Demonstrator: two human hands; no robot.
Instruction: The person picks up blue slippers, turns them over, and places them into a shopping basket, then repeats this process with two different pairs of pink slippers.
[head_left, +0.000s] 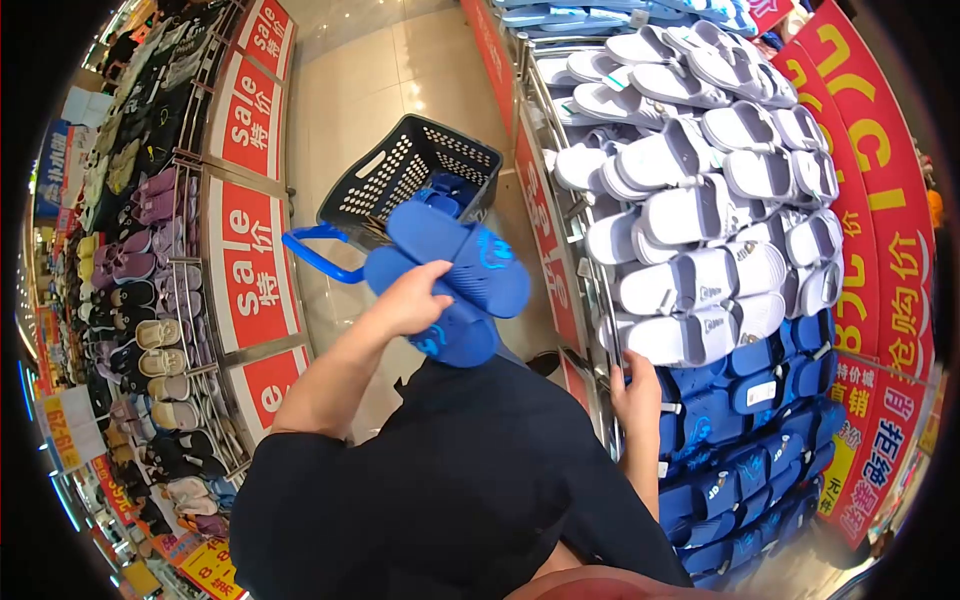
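Blue slippers (pixel 478 262) fill our left hand (pixel 408 300), probably to stay paired; our right hand (pixel 638 392), at four o'clock, shows unclear grip.

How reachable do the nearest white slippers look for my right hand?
Probably yes. Your right hand is right beside the nearest white slippers, nothing visible blocks the way, and your left hand holds the blue slippers well apart.

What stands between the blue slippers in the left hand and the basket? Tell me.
Nothing visible. The blue slippers, held in the left hand, overlap the near side of the basket in view, so anything directly behind them is hidden. The blue handle juts out to the left.
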